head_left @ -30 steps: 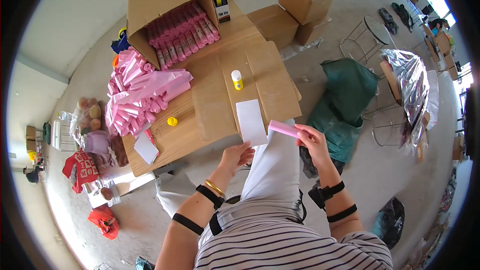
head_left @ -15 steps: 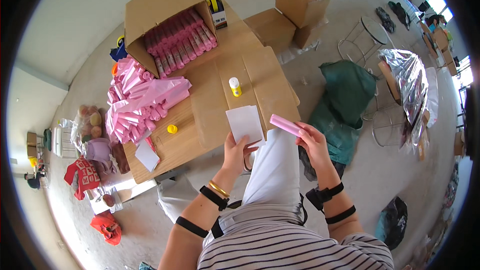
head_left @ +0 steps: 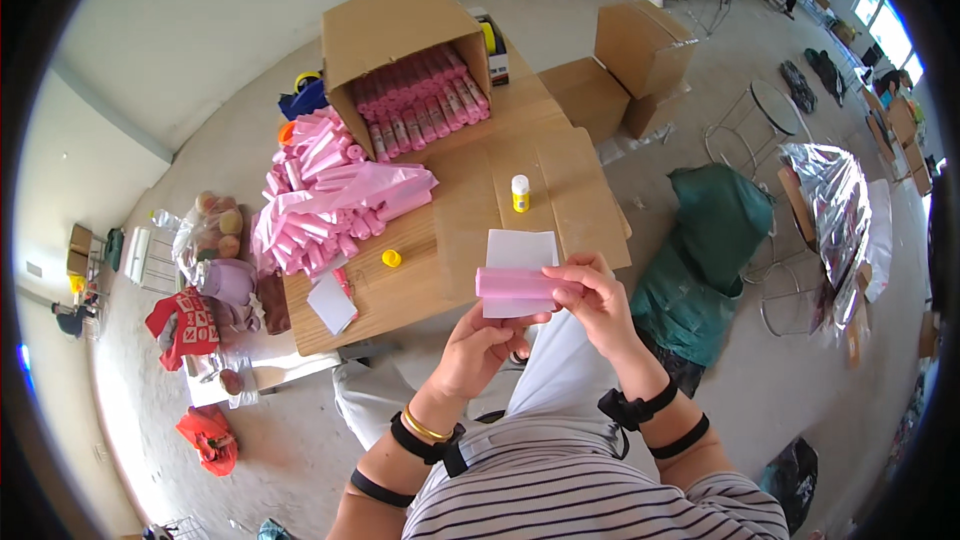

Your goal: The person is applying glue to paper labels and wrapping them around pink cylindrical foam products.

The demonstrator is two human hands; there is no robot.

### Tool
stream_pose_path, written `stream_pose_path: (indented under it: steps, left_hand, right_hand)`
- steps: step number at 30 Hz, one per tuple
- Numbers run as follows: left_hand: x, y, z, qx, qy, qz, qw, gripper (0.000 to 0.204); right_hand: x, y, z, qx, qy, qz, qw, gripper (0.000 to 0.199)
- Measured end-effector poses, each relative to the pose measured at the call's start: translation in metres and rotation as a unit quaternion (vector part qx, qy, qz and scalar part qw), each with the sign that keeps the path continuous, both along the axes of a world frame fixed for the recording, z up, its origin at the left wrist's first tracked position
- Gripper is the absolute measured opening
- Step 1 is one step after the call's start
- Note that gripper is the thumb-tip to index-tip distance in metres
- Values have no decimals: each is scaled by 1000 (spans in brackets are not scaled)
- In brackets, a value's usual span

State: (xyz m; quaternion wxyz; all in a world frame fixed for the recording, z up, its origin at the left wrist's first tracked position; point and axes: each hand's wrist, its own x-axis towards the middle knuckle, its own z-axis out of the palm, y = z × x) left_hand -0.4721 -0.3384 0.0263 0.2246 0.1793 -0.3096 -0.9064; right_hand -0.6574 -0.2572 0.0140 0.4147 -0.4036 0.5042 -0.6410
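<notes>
My right hand (head_left: 598, 302) grips one end of a pink plastic roll (head_left: 510, 284), which lies level across white paper sheets (head_left: 520, 246). The sheets sit in my left hand (head_left: 474, 348), its fingers partly hidden beneath them. Beyond them, an uncapped yellow-and-white glue stick (head_left: 520, 196) stands upright on a flattened cardboard sheet (head_left: 480, 170). Its likely cap, a small yellow one (head_left: 391, 258), rests on the wooden table (head_left: 420, 285). More pink rolls (head_left: 320, 195) lie heaped at the left, partly under a loose pink film.
A carton (head_left: 400, 25) on its side holds stacked pink rolls. At the table's near left corner are white papers (head_left: 330, 302). A green sack (head_left: 700, 240) and metal-framed stools (head_left: 775, 110) stand at right; an opened carton (head_left: 640, 60) is beyond the table.
My right hand has brought the pink roll leftward, over the paper sheets. The roll now lies level instead of slanted. My left hand has turned the sheets straighter, and the view has shifted.
</notes>
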Motion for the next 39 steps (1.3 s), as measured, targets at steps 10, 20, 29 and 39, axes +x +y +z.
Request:
stream_pose_path:
  steps: [10, 20, 29, 39]
  left_hand:
    - [28, 21, 15, -159, -29, 204, 966, 23]
    - [58, 32, 43, -113, -18, 235, 965, 21]
    - [70, 41, 52, -109, 7, 241, 964, 20]
    - [71, 51, 63, -119, -7, 250, 961, 20]
  right_hand:
    - [57, 4, 39, -79, 57, 15, 995, 27]
    - [75, 10, 74, -102, 194, 92, 971, 28]
    - [83, 13, 94, -115, 194, 136, 965, 30]
    - [83, 13, 89, -108, 138, 172, 969, 30]
